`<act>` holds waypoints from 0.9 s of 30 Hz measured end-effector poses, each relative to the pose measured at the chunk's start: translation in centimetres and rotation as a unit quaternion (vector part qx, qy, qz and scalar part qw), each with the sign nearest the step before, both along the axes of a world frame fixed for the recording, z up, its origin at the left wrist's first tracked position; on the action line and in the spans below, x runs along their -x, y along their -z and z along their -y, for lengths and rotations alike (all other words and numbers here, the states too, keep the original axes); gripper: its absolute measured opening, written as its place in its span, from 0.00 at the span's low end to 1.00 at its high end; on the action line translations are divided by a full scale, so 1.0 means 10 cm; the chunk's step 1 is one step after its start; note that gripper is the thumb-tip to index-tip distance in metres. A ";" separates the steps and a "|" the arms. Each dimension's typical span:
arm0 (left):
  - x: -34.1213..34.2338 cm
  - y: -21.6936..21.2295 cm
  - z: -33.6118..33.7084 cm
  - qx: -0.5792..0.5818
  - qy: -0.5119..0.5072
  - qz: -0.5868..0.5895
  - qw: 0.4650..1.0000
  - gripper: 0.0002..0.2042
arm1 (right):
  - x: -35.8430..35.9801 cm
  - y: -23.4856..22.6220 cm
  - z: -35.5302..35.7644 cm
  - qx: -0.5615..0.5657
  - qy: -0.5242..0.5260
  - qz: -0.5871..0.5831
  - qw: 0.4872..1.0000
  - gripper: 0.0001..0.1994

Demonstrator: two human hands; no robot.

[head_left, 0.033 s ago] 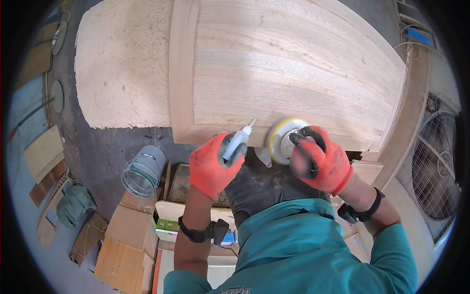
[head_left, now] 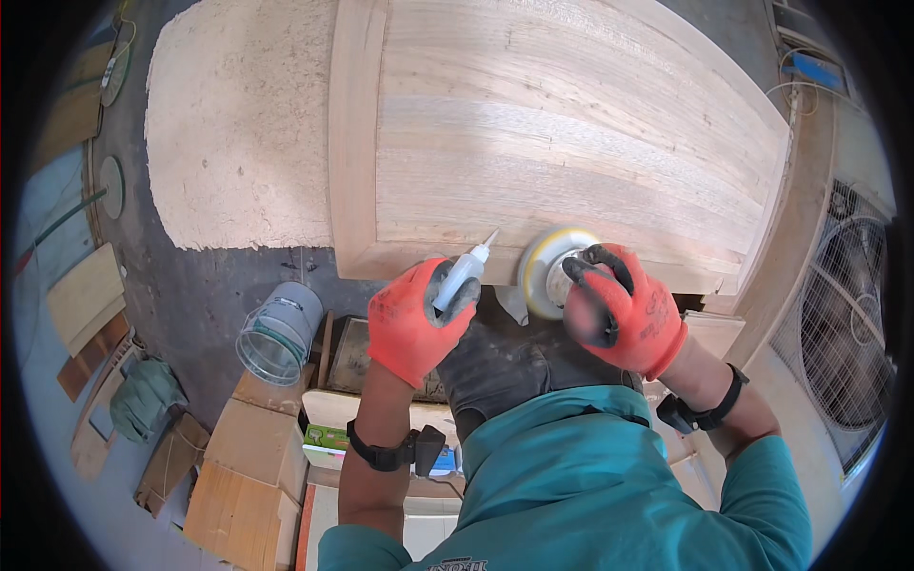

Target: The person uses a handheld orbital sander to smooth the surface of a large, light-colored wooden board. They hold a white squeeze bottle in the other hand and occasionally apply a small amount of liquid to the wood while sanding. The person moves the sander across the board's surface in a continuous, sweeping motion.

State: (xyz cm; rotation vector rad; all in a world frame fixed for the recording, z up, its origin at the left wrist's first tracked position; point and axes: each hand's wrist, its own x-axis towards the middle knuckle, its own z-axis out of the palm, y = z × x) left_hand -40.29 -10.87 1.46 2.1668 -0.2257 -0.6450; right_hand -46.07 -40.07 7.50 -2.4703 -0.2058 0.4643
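Note:
A large pale wooden panel with a raised frame lies in front of me. My left hand, in a red glove, grips a small grey squeeze bottle whose white pointed nozzle aims at the panel's near frame edge. My right hand, also in a red glove, holds a round sander with a yellow-rimmed pad, tilted against that same near edge, just right of the bottle. Both wrists wear black bands.
A rough chipboard sheet lies left of the panel. Below it stand a clear plastic bucket, cardboard boxes, wood offcuts and a green bag. A large caged fan stands at the right.

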 end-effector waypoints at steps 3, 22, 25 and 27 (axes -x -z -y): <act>0.02 0.04 -0.03 0.017 -0.014 -0.010 1.000 0.24 | -0.03 0.02 -0.02 0.003 -0.005 0.028 1.000 0.30; -0.12 0.00 -0.35 0.137 -0.244 -0.071 0.957 0.16 | -0.40 0.03 -0.38 0.078 -0.061 0.018 0.995 0.31; -0.11 -0.06 -0.32 0.164 -0.250 -0.060 0.952 0.17 | -0.39 0.03 -0.39 0.080 -0.056 0.006 0.995 0.30; -0.12 -0.05 -0.33 0.168 -0.231 -0.042 0.958 0.18 | -0.30 0.05 -0.29 0.091 -0.043 0.004 0.995 0.29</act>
